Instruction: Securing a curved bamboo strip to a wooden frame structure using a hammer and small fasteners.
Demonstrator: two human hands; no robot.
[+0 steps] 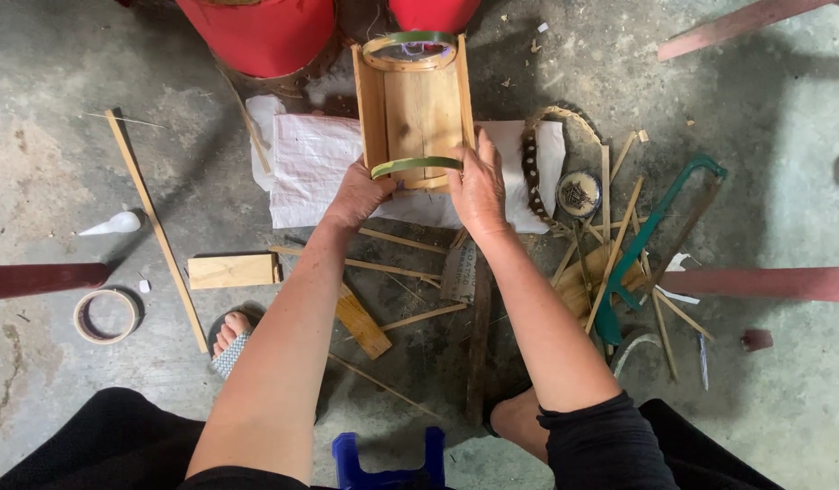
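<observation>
Concrete floor littered with bamboo strips. White woven sack spread near the middle. Upon it, wooden frame, gripped at its near end. Left hand and right hand both closed on the green bamboo hoop there.

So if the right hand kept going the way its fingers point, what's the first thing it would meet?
The right hand already grips the wooden frame by its side wall, fingers pointing away from the person. Straight on lies that wall, then probably the red container; depth is unclear.
</observation>
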